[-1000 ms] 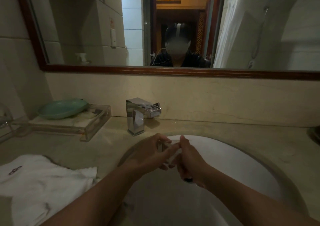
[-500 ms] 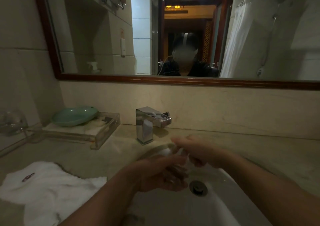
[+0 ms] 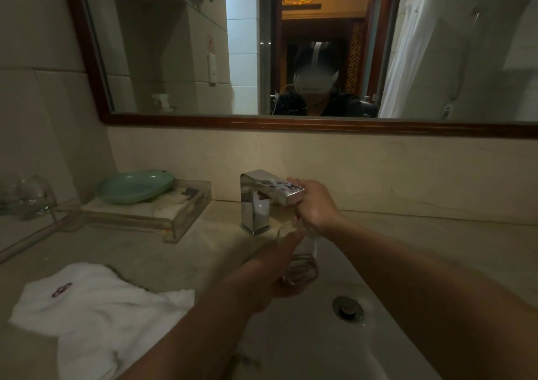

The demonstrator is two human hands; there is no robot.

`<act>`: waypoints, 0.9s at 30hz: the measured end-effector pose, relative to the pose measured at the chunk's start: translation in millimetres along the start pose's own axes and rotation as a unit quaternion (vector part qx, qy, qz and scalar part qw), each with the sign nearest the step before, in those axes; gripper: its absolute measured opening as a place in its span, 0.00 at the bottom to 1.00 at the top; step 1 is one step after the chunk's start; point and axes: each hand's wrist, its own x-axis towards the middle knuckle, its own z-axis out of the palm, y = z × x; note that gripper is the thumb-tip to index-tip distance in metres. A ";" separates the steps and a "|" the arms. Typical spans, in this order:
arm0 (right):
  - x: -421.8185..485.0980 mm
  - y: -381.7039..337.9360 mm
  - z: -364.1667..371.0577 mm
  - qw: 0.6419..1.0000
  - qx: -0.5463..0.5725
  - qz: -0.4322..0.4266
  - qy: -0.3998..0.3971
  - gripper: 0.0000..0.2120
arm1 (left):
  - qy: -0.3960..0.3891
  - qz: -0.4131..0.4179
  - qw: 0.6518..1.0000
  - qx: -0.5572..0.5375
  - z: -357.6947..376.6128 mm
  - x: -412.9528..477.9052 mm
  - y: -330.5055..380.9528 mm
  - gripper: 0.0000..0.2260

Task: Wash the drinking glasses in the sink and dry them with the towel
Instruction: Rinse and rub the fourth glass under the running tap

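Two hands now work apart over the white sink (image 3: pixel 320 350), towel (image 3: pixel 96 315) on the counter at its left. Half a second ago they met; now the faucet (image 3: pixel 256 202) is gripped at its end by the right hand (image 3: pixel 316 205), while the left hand (image 3: pixel 270 277) holds the drinking glass (image 3: pixel 302 260) below the spout.

You see one glass (image 3: pixel 301 264) at the tap (image 3: pixel 257 202), one towel (image 3: pixel 96 315), one dish (image 3: pixel 135 186), one tray (image 3: pixel 182 216); far-left glassware (image 3: pixel 27 196) too blurred to count.
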 end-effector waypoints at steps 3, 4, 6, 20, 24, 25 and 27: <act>-0.2 -0.4 3.1 0.997 -0.069 -0.028 0.003 0.05 | 0.022 0.018 0.999 -0.030 -3.6 6.1 -1.5 0.21; 0.6 0.1 3.8 0.997 -0.073 -0.028 0.002 0.04 | 0.025 0.015 0.999 -0.033 -3.7 8.0 -2.2 0.21; 2.8 2.5 6.0 0.997 -0.070 -0.026 0.006 0.04 | 0.028 0.009 0.999 -0.041 -3.1 10.2 -2.7 0.20; 18.2 18.4 15.5 0.999 0.029 0.036 0.017 0.14 | 0.025 -0.018 0.999 -0.039 -3.0 8.3 0.4 0.22; 7.4 12.6 11.2 0.992 0.069 0.100 -0.018 0.11 | 0.030 -0.019 0.999 -0.028 -4.7 4.6 1.0 0.25; -1.4 11.3 10.2 0.991 0.074 0.114 -0.017 0.11 | 0.022 -0.016 0.999 -0.028 -6.7 2.6 0.9 0.25; -33.1 8.4 7.7 0.979 0.137 0.150 -0.019 0.12 | -0.014 -0.010 0.999 -0.046 -4.0 0.3 2.7 0.26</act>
